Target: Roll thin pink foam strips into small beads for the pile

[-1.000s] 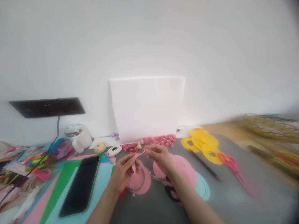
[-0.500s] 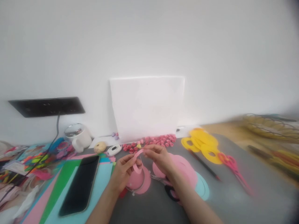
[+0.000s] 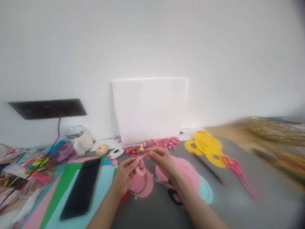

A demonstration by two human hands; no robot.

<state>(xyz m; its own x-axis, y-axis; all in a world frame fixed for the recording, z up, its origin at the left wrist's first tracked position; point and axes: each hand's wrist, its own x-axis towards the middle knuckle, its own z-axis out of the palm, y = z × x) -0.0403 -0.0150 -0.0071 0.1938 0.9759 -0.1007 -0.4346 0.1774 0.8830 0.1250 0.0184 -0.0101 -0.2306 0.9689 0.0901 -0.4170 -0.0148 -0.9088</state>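
A curled pink paper strip [image 3: 140, 171] is pinched between my two hands, above the mat. My left hand [image 3: 125, 175] grips it from the left with thumb and fingertips. The fingertips of my right hand [image 3: 162, 161] are closed on its upper end. Below my left hand lie pink paper circles [image 3: 148, 187] with a thin metal ring on them. Scissors with black handles [image 3: 174, 196] lie partly hidden under my right wrist, beside a stack of pink discs [image 3: 188, 173].
Small rolled red paper pieces [image 3: 172, 143] lie before a white board [image 3: 150, 108] against the wall. A phone [image 3: 82, 189] rests on coloured sheets at left, near a mug [image 3: 81, 140]. At right are yellow cut-outs [image 3: 207, 144], a pencil [image 3: 211, 169] and pink scissors [image 3: 238, 171].
The upper part of the pink strip has gone from a broad arch to a narrower, twisted line between the fingertips. Both hands stay almost in place.
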